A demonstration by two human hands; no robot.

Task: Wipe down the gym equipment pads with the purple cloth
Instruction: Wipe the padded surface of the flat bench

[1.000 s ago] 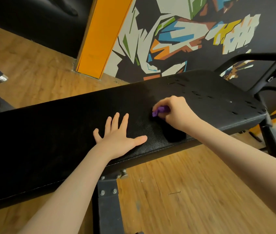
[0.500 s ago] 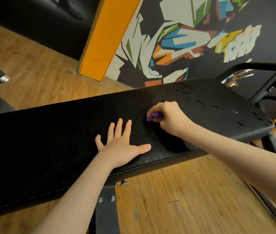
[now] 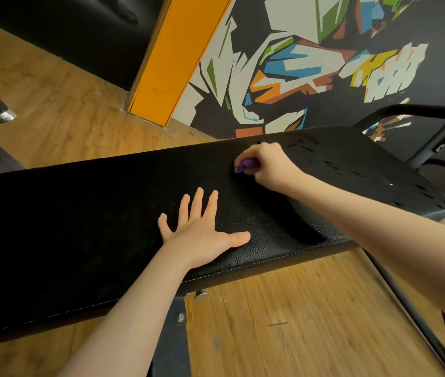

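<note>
Since the earlier frame, the right hand has slid the purple cloth further across the pad toward its far edge, while the left hand has kept its place near the front edge. The view itself has tipped slightly, so the bench sits lower in the picture.

A person leans over a black padded gym bench that runs across the view from lower left to upper right. The right hand's fingers are clenched around the purple cloth, which is bunched so tightly that only a small purple fold shows at the thumb side, pressed against the pad's surface near the far edge. The left hand lies flat on the pad, palm down, its fingers released and spread, the thumb pointing toward the right arm. The two hands are near each other but apart.

The pad's textured leather catches light between the hands. Toward its right end the cover shows many small tears. A grey metal support with bolts stands under the pad's front edge. Black metal frame tubes rise beyond the right end of the bench. The floor is wood-patterned. Behind the bench a dark wall carries a multicoloured angular mural, beside an orange pillar. A black bar with a chrome tip lies at the left edge.
</note>
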